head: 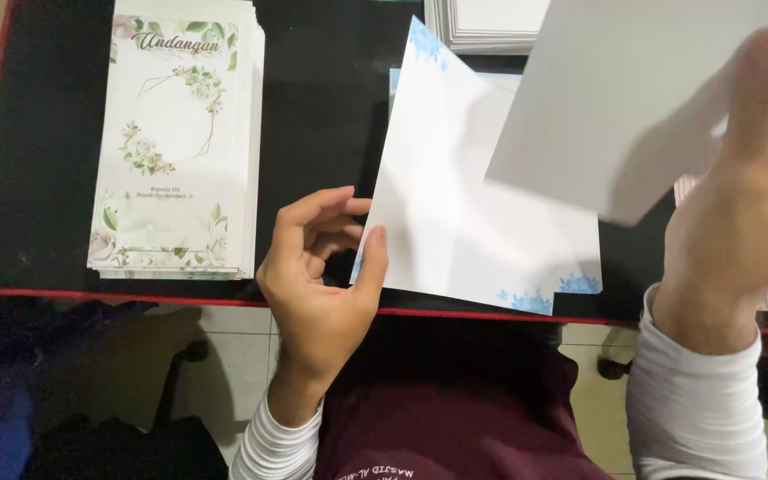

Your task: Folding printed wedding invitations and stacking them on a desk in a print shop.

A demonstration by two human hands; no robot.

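A neat stack of tall white cards with green leaf and pale flower borders [175, 142] sits at the left of my black table with a red edge [37, 178]. My left hand [317, 276] pinches the lower left edge of a white sheet with blue floral corners [455, 213], thumb on top. My right hand [744, 204] holds up a plain white sheet of card [615, 98], which hides part of the blue-cornered one. A second white stack [482, 22] lies at the far edge.

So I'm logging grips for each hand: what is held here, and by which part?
Left hand: blue-flowered card, thumb on its lower left edge. Right hand: plain white sheet, raised, gripped at its right edge.
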